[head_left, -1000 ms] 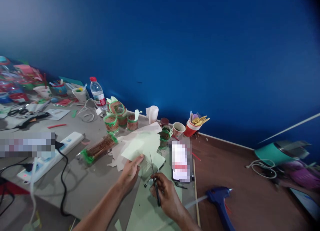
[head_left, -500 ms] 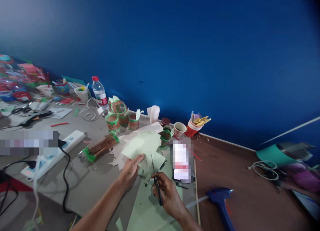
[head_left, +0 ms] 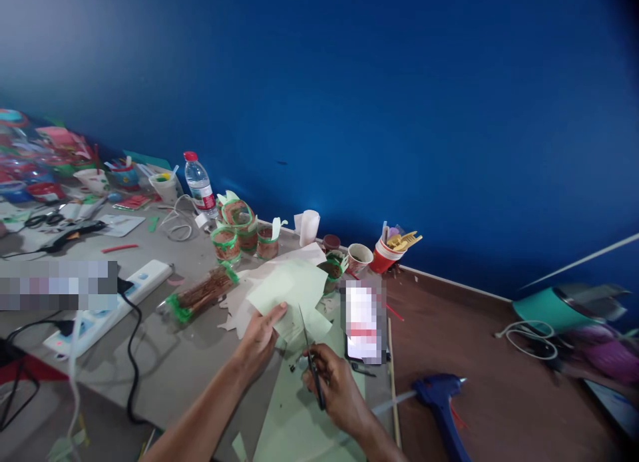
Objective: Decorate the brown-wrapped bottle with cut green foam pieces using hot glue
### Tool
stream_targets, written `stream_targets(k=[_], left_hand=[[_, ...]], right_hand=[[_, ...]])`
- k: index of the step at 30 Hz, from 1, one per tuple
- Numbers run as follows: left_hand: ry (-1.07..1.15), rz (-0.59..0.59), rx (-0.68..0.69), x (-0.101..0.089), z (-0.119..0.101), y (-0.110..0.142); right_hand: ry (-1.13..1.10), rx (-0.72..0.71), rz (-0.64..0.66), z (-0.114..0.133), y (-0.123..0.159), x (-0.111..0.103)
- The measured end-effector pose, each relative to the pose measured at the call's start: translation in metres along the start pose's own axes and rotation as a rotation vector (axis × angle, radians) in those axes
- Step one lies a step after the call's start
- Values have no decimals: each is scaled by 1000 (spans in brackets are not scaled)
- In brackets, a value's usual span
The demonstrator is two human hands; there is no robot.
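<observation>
Pinched between the thumb and fingers of my left hand (head_left: 260,335) is a pale green sheet of paper (head_left: 289,285), its edge cut into an irregular outline. My right hand (head_left: 335,382) grips a pair of dark-handled scissors (head_left: 312,369), the blades pointing up and away beside the paper. Whether the blades touch the sheet I cannot tell. Under both hands lies a larger pale green sheet (head_left: 294,415) on the table. White paper scraps (head_left: 234,309) spread behind the held piece.
A phone (head_left: 362,322) lies right of the paper, with a blue glue gun (head_left: 442,395) beyond it. Small green-and-brown pots (head_left: 225,245), a water bottle (head_left: 200,189) and a red cup (head_left: 385,259) stand along the wall. Leftward sit a decorated brown roll (head_left: 202,292) and a power strip (head_left: 144,279).
The held paper has shifted slightly right and turned a little, covering the pen that showed near the scissors. My right hand has barely moved.
</observation>
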State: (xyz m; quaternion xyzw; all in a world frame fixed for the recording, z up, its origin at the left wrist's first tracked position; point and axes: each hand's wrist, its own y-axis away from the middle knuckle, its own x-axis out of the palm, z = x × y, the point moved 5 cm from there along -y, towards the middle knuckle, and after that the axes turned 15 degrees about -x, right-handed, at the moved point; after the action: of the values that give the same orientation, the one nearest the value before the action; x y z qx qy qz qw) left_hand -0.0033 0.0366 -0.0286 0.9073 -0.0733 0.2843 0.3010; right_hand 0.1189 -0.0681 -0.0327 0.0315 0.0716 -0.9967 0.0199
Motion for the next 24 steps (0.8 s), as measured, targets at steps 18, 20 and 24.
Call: stream_targets(k=[18, 20, 24], left_hand=[[-25, -111, 121, -2, -13, 4], [-21, -116, 115, -5, -12, 1], [-19, -128, 97, -12, -10, -3]], right_hand=[[109, 56, 118, 4, 2, 2], [118, 54, 128, 6, 1, 2], [107, 58, 143, 4, 2, 2]])
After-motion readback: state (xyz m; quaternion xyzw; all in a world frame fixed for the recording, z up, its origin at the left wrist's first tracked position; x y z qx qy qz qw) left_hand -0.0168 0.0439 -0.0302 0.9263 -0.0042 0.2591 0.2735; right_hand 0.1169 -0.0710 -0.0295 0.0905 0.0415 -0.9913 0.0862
